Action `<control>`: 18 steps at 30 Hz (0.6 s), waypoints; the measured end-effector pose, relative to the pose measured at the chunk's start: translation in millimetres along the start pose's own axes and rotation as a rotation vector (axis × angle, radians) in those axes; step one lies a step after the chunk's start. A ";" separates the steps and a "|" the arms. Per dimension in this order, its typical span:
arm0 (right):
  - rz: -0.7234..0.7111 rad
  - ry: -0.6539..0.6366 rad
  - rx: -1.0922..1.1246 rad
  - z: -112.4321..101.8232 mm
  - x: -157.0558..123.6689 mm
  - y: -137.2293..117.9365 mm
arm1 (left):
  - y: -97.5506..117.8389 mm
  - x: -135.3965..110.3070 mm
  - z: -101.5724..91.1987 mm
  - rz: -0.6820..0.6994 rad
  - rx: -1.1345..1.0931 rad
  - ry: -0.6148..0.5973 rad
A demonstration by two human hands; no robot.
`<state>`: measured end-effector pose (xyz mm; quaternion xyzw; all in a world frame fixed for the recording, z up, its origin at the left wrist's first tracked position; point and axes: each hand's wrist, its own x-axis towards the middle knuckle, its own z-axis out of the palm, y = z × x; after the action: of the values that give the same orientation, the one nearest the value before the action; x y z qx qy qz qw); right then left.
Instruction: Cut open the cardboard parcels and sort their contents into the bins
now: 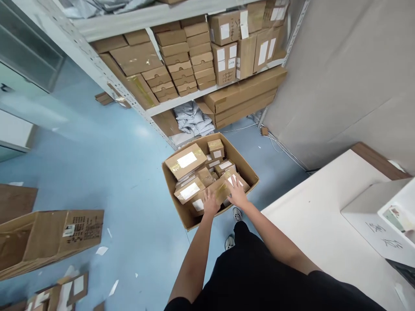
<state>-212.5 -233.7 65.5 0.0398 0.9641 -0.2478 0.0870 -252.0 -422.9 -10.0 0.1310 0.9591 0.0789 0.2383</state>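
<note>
A large open carton (pixel 170 181) stands on the floor in front of me, filled with smaller taped cardboard boxes. My left hand (pixel 211 204) lies at the left end of a taped box (pixel 219 190) near the carton's front side, fingers stretched out. My right hand (pixel 237 194) rests on that box's right part, over a white label, with the fingers spread. Beside my left hand sits a box with a white label (pixel 189 191). Behind it is a wider labelled box (pixel 187 160), and a small upright box (pixel 215 148) stands at the carton's far corner.
Shelving (pixel 181 101) stacked with cardboard boxes rises behind the carton. A white table (pixel 311 216) is at my right, with a white bin (pixel 372 211) on it. Another open carton (pixel 81 231) and paper scraps lie on the blue floor at left.
</note>
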 end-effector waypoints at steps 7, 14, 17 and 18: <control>0.005 -0.205 0.031 15.0 58.5 50.0 | 6.5 70.4 35.9 -0.145 0.198 -0.168; -0.020 -0.527 0.008 73.4 105.8 70.4 | 11.3 64.1 63.7 -0.072 0.249 -0.198; -0.020 -0.630 -0.046 103.7 113.9 72.5 | 15.5 56.9 67.2 -0.083 0.244 -0.198; -0.017 -0.645 -0.060 112.0 115.1 73.9 | 16.0 56.4 66.3 -0.084 0.244 -0.198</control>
<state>-300.1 -219.6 -87.5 -0.0513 0.8941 -0.2196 0.3870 -265.0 -385.5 -89.1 0.1258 0.9379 -0.0618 0.3172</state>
